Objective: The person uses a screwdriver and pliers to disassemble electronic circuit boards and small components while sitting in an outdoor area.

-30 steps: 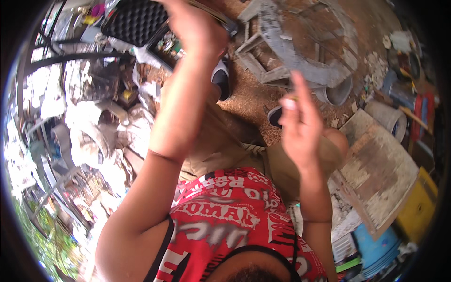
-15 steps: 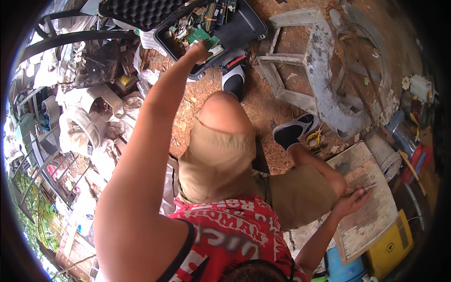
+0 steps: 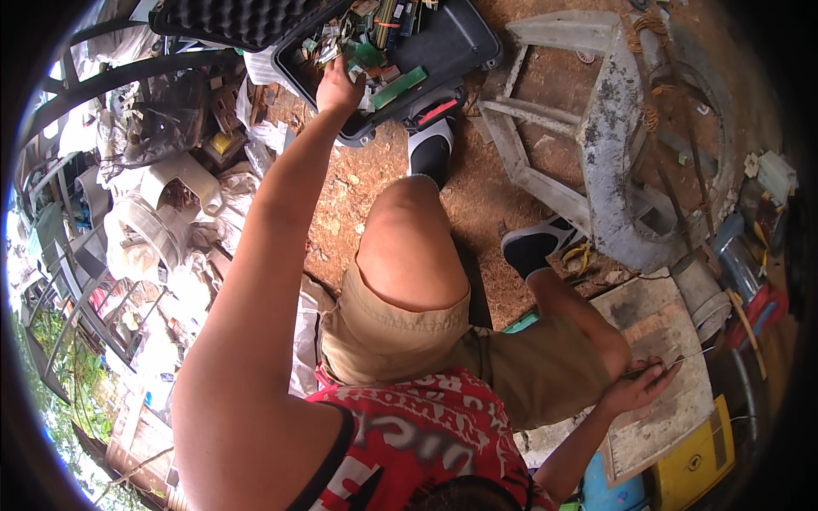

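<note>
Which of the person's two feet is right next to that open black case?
The black-and-white shoe on the leg with the raised knee: its toe touches the open black plastic case. The other shoe rests on bare dirt beside the grey frame.

The open case (image 3: 443, 51) at the top of the frame is matt black plastic, its lid lined with dimpled foam (image 3: 247, 17). The board (image 3: 656, 375) at lower right is rough, grey, stained wood — dull all over. The frame (image 3: 596, 136) at upper right looks like coarse, chalky concrete. The shorts (image 3: 383, 332) are matt tan cloth; the ground (image 3: 358, 196) is crumbly brown dirt.
</note>
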